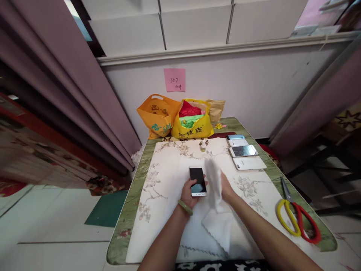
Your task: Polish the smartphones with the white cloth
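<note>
A white-framed smartphone [198,180] lies in my left hand [187,192], its dark screen facing up. The thumb presses on the phone's left edge and fingertips show at its right side. Just to the right, my right hand [225,187] grips a white cloth [215,180], which is smeared by motion and hides most of the fingers. The cloth's scalloped lower end drapes over the white floral tablecloth [166,177]. Between cloth and phone there is a small gap. A jade-coloured bangle [185,207] circles my left wrist.
Several other phones [244,151] lie along the table's right side. Scissors [293,214] with yellow and red handles rest at the right edge. A tiny bottle [202,146] stands near the back. Behind are an orange bag [158,114], a yellow bag [192,126] and a brown paper bag [216,109].
</note>
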A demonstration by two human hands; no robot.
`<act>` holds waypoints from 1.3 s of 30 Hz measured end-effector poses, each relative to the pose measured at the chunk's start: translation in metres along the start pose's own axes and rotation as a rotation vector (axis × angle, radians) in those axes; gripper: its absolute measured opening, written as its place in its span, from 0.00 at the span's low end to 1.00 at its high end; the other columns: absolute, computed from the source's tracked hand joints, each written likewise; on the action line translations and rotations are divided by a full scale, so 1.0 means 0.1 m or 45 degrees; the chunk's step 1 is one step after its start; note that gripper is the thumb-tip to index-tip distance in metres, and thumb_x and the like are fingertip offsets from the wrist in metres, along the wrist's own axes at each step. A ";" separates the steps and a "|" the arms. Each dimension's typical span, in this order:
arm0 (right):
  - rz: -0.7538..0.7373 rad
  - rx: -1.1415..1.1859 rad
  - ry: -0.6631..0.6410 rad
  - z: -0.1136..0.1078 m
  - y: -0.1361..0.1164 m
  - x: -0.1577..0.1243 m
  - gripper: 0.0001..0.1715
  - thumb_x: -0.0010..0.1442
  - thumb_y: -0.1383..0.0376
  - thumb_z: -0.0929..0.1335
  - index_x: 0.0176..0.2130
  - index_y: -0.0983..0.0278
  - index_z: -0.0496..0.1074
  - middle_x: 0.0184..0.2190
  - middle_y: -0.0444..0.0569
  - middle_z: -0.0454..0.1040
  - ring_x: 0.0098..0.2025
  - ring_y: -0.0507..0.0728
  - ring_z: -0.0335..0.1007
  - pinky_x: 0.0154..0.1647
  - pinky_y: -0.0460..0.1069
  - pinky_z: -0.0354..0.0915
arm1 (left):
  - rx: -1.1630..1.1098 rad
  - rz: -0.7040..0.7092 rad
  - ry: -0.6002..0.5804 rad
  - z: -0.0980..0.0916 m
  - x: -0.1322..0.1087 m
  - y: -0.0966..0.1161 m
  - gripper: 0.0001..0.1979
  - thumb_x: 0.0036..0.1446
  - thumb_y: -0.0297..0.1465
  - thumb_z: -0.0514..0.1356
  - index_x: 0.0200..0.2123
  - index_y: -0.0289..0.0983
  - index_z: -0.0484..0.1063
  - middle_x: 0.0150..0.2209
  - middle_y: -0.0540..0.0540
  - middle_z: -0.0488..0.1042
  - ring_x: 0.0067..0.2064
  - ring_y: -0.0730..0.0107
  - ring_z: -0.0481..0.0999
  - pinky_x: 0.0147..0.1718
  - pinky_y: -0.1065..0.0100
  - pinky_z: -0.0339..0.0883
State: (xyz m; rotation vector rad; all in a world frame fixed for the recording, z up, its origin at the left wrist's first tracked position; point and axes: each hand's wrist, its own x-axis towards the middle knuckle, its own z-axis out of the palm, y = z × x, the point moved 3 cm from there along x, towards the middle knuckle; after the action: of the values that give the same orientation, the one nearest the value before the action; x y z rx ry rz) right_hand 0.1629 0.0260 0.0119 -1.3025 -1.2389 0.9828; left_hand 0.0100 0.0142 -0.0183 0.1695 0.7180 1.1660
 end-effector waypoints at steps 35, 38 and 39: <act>-1.034 -1.088 -1.070 0.34 -0.26 -0.32 0.45 0.63 0.43 0.57 0.69 0.59 0.38 0.68 0.51 0.47 0.69 0.62 0.41 0.67 0.63 0.29 | -0.160 -0.107 -0.020 0.01 -0.04 0.06 0.30 0.53 0.54 0.57 0.46 0.35 0.74 0.42 0.39 0.79 0.49 0.52 0.75 0.50 0.56 0.68; -0.830 -1.204 -0.811 0.39 -0.17 -0.03 0.40 0.66 0.47 0.56 0.69 0.59 0.38 0.68 0.51 0.44 0.69 0.62 0.40 0.67 0.64 0.32 | -0.183 0.007 -0.041 0.05 -0.01 0.08 0.29 0.55 0.53 0.54 0.49 0.38 0.73 0.48 0.41 0.76 0.53 0.54 0.73 0.52 0.57 0.66; -0.750 -1.244 -0.712 0.38 -0.14 0.03 0.40 0.67 0.48 0.56 0.69 0.59 0.36 0.69 0.52 0.43 0.69 0.62 0.39 0.67 0.65 0.32 | -0.186 0.016 -0.059 0.05 0.00 0.08 0.29 0.56 0.53 0.54 0.50 0.38 0.72 0.50 0.41 0.76 0.54 0.55 0.72 0.53 0.58 0.65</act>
State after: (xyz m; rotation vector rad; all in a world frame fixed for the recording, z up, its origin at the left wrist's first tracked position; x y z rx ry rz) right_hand 0.1238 0.0332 0.0209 -1.2229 -2.5541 0.2678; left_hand 0.0070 0.0189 -0.0106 0.0783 0.5895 1.2176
